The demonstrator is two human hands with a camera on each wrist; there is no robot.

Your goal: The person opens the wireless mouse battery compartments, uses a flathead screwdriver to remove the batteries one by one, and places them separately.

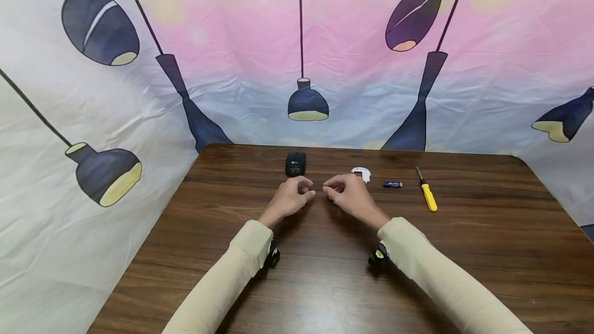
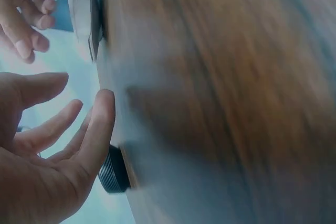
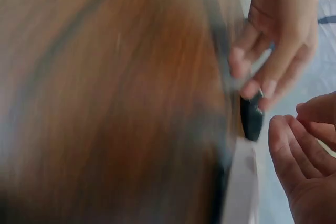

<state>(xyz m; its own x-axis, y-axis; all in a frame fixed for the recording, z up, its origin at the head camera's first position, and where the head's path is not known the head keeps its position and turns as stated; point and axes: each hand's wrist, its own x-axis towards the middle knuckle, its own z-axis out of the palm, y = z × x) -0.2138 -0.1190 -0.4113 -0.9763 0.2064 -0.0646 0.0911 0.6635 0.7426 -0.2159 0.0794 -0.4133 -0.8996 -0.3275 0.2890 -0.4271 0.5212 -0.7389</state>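
One black mouse, its rounded body marked with a small pale logo, sits on the wood-grained table just beyond my left hand, empty, thumb parted from fingers. My right hand, loosely curved with a narrow gap, hovers near a white, arched, notched piece. Rightward lie a blue cylindrical battery and a yellow-handled screwdriver.

Brown table (mouse, battery, screwdriver)

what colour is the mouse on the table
Black, with a small pale marking on top; the mouse shows best in the head view.
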